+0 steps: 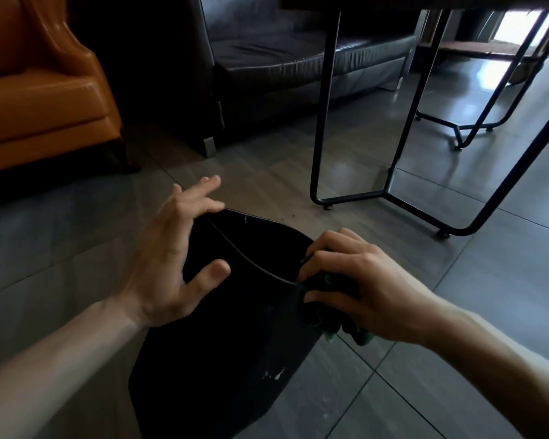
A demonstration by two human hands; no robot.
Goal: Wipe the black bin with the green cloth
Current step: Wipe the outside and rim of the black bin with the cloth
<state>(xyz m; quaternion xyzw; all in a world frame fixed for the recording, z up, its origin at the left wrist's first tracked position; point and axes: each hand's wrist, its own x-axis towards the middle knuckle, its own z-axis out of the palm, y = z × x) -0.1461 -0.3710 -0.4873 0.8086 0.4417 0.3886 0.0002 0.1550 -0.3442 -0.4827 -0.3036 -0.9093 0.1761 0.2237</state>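
The black bin [222,359] stands on the tiled floor in the lower middle of the head view, its mouth tipped away from me and a few pale specks on its side. My left hand [175,248] hovers over the bin's left rim with fingers spread, fingertips at or near the rim's far edge, holding nothing. My right hand [358,286] is closed around the bunched green cloth [332,331], pressing it against the bin's right rim. Most of the cloth is hidden inside my fist.
A black metal table frame [320,128] stands just beyond the bin to the right. A dark leather sofa [282,58] lies behind, and an orange armchair [45,90] sits at the far left. Grey floor tiles [488,280] stretch to the right.
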